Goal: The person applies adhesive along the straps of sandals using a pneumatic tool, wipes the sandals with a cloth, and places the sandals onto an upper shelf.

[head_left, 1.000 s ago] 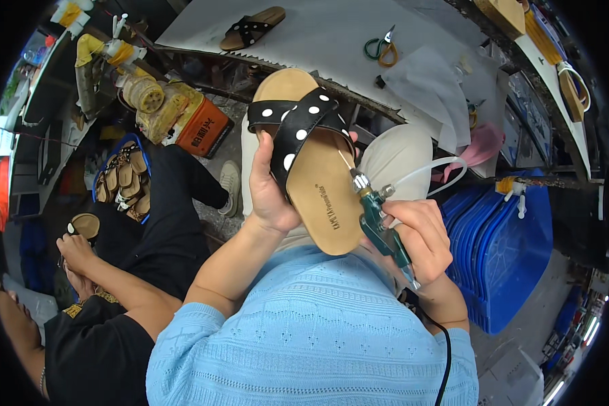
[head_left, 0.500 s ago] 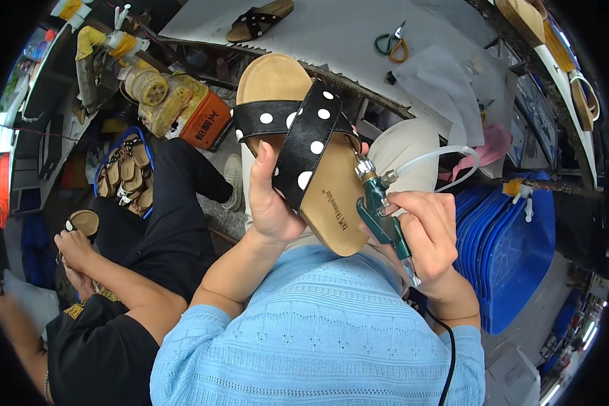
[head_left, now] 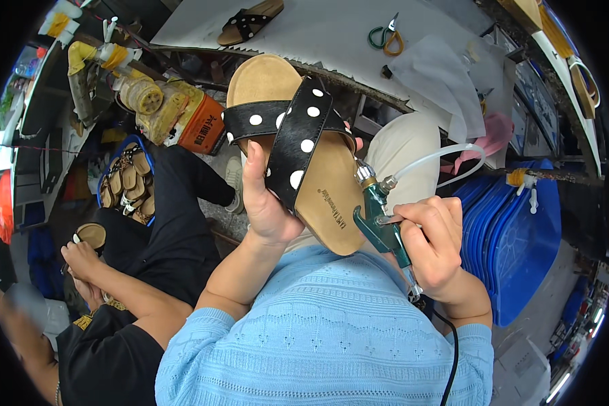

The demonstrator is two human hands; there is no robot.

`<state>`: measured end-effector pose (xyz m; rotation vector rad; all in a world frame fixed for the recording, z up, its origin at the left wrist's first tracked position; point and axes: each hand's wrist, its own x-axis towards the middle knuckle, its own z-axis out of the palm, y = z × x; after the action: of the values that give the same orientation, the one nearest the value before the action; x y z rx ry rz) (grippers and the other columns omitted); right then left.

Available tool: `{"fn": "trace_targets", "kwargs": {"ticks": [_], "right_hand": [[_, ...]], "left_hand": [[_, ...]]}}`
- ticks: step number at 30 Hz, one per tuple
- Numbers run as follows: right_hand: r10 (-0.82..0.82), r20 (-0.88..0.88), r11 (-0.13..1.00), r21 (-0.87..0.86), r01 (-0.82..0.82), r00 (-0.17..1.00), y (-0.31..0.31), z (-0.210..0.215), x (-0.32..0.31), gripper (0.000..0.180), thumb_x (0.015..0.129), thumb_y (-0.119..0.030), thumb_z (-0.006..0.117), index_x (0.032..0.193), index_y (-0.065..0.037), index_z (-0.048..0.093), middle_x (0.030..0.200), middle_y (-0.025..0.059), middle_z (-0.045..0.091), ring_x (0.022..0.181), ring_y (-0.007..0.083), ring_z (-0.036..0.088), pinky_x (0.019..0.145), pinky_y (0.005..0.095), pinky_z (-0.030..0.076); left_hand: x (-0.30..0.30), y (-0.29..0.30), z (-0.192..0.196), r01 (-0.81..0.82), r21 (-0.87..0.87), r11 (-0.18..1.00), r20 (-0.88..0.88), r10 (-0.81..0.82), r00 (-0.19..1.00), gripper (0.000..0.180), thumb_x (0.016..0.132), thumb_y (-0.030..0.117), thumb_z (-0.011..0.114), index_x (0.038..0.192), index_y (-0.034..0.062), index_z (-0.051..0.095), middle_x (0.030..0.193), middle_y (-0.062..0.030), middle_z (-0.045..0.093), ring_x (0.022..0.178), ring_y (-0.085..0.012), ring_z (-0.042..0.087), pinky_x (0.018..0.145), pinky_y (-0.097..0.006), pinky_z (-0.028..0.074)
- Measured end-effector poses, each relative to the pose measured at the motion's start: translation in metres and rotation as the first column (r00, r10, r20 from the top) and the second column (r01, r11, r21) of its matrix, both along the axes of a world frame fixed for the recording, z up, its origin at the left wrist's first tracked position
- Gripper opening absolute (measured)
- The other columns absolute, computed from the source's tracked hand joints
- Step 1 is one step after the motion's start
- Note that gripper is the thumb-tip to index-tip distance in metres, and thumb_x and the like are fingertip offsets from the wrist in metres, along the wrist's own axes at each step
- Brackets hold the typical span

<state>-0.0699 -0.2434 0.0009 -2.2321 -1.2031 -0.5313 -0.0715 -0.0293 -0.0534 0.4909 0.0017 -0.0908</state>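
Note:
My left hand (head_left: 271, 210) grips a slide sandal (head_left: 331, 169) by its left side, the thumb up against the strap and the other fingers hidden beneath. Two crossed black straps with white dots span its tan footbed. In my right hand (head_left: 436, 240) is a green nozzle gun (head_left: 380, 229) with a metal tip, a clear tube (head_left: 446, 154) and a black cable (head_left: 453, 352). The metal tip points at the sandal's right edge, close to where the strap meets the footbed; whether they touch I cannot tell.
Another dotted sandal (head_left: 250, 21) and scissors (head_left: 386, 37) lie on the white worktable (head_left: 331, 30). Stacked blue trays (head_left: 521, 250) stand at right. A co-worker's hands (head_left: 81, 260) hold a sandal (head_left: 91, 235) at left, near a blue basket (head_left: 100, 183) of sandals and an orange-yellow container (head_left: 199, 125).
The sandal has shifted slightly left in view. The nozzle gun is a little lower along the sandal's right edge. Both hands keep their grips.

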Motion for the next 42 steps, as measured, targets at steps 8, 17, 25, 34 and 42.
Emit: {"fn": "trace_targets", "kwargs": {"ticks": [8,17,25,34,42], "right_hand": [[0.0,-0.043,1.0,0.004,0.001,0.999,-0.003,0.003,-0.001,0.032,0.057,-0.016,0.078,0.074,0.001,0.057,0.086,0.0112,0.063,0.066,0.0212,0.054,0.063,0.0335,0.032],[-0.031,-0.293,0.986,0.15,0.078,0.955,-0.01,0.011,0.001,0.033,0.065,-0.011,0.093,0.078,-0.001,0.063,0.098,0.0146,0.072,0.078,0.0243,0.068,0.071,0.0337,0.045],[0.152,-0.077,0.962,0.239,-0.13,0.985,0.02,-0.004,0.007,0.03,0.065,-0.017,0.074,0.078,0.006,0.06,0.096,0.0205,0.068,0.083,0.0301,0.069,0.072,0.0401,0.047],[0.149,-0.004,0.955,0.261,-0.143,0.989,0.048,0.001,0.001,0.022,0.057,-0.012,0.065,0.069,0.003,0.054,0.088,0.0198,0.067,0.076,0.0274,0.067,0.068,0.0393,0.047],[0.221,-0.146,0.944,0.282,-0.174,0.964,0.048,0.009,0.003,0.032,0.055,-0.016,0.074,0.072,0.004,0.056,0.085,0.0164,0.066,0.067,0.0236,0.062,0.065,0.0352,0.039]], "left_hand": [[0.002,0.001,-0.002,0.009,0.004,1.0,0.026,-0.009,1.0,0.097,0.093,0.079,0.037,0.155,0.0047,0.034,0.146,-0.0257,0.047,0.132,-0.043,0.051,0.11,-0.059,0.043],[0.021,0.004,-0.009,-0.131,0.086,0.988,0.006,0.131,0.991,0.124,0.073,0.098,0.037,0.153,0.0051,0.036,0.141,-0.0242,0.052,0.125,-0.0401,0.057,0.101,-0.051,0.052],[0.036,-0.003,-0.001,-0.185,0.087,0.979,-0.045,0.189,0.981,0.117,0.08,0.094,0.032,0.153,0.0032,0.036,0.141,-0.0254,0.054,0.13,-0.0478,0.052,0.108,-0.063,0.044],[0.04,-0.004,0.003,0.069,-0.266,0.961,0.252,0.0,0.968,0.118,0.082,0.094,0.028,0.154,0.0005,0.031,0.147,-0.0268,0.044,0.132,-0.0493,0.048,0.108,-0.063,0.045],[0.037,0.0,-0.001,0.063,-0.249,0.967,0.247,0.001,0.969,0.112,0.086,0.089,0.036,0.157,0.0031,0.025,0.154,-0.0257,0.035,0.135,-0.0485,0.044,0.107,-0.063,0.046]]}}
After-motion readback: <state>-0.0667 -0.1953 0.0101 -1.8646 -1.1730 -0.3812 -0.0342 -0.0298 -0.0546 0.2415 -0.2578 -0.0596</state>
